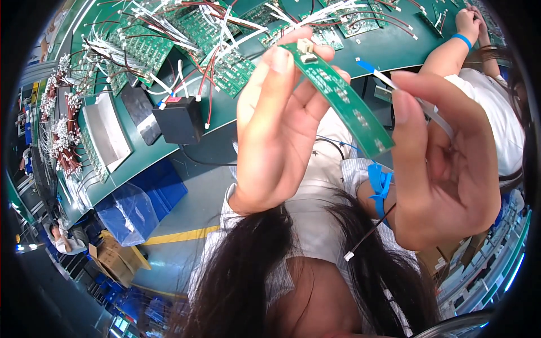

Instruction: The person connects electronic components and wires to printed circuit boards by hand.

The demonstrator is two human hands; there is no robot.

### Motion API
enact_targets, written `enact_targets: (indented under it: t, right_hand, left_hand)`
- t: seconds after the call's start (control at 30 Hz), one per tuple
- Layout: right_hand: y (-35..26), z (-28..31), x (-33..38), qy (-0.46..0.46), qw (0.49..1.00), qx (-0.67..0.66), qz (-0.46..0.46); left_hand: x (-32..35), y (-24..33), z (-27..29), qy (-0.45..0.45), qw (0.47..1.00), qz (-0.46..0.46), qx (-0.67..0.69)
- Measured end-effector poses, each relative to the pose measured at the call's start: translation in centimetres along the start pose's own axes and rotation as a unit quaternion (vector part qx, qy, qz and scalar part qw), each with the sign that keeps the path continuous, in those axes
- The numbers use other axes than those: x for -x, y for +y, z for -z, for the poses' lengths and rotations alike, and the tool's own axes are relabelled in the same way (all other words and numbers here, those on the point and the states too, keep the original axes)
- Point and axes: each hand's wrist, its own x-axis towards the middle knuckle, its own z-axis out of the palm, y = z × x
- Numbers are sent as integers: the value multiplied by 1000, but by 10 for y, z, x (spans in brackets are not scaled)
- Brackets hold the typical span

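Note:
My left hand (pixel 270 127) is closed on a narrow green circuit board (pixel 345 101), its thumb and fingers pinching the upper end. Small cream and black connectors (pixel 306 52) sit at that end of the board. To the right, my right hand (pixel 451 174) pinches a flat white ribbon cable (pixel 385 78) between thumb and forefinger. The cable's blue tip (pixel 365 65) points toward the board but stays apart from it, and its other end runs back into the palm. Below my right hand hangs a thin dark wire with a white plug (pixel 349 256); where its upper end is held cannot be seen.
Green circuit boards (pixel 234 73) with red, black and white wires cover the green table (pixel 222 116). A black box (pixel 179 121) stands near its edge, beside bundled wires (pixel 66 132). A co-worker's arm (pixel 445 53) is at upper right. A cardboard box (pixel 115 259) and blue bin (pixel 169 183) are lower left.

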Motion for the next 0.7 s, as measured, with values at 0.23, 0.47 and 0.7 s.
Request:
enact_targets:
  t: [0.23, 0.47, 0.7]
  right_hand:
    - [11, -3, 23, 101, 991, -87, -11]
    - [19, -17, 9, 15, 985, -110, 133]
    - [19, -21, 7, 64, 983, -62, 159]
  left_hand:
    - [2, -1, -6, 69, 921, -232, -305]
    - [8, -8, -17, 74, 899, -261, -343]
    - [11, -7, -20, 69, 897, -259, -352]
